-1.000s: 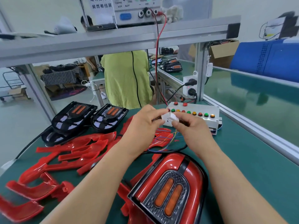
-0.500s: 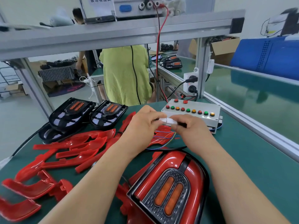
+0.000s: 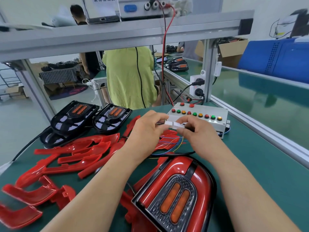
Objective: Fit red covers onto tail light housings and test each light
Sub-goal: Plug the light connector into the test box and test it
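Observation:
A tail light with its red cover fitted (image 3: 177,195) lies on the green bench in front of me, amber lenses dark. Above it, my left hand (image 3: 145,131) pinches one white connector half (image 3: 168,123) and my right hand (image 3: 199,131) pinches the other half (image 3: 178,125); the two white pieces meet end to end. Coloured wires (image 3: 168,143) hang from the connector. The white test box (image 3: 200,118) with its row of coloured buttons sits just behind my hands. Loose red covers (image 3: 80,156) lie spread at the left.
Black uncovered housings (image 3: 73,116) (image 3: 112,116) are stacked at the far left of the green bench (image 3: 260,173). An aluminium frame rail (image 3: 250,131) borders the right. A person in a green shirt (image 3: 128,77) stands beyond the bench. A red lead (image 3: 165,47) drops from the power supply.
My hands have brought the two white connector halves together in line, from a tilted single lump to end-to-end contact. The head view has shifted slightly downward.

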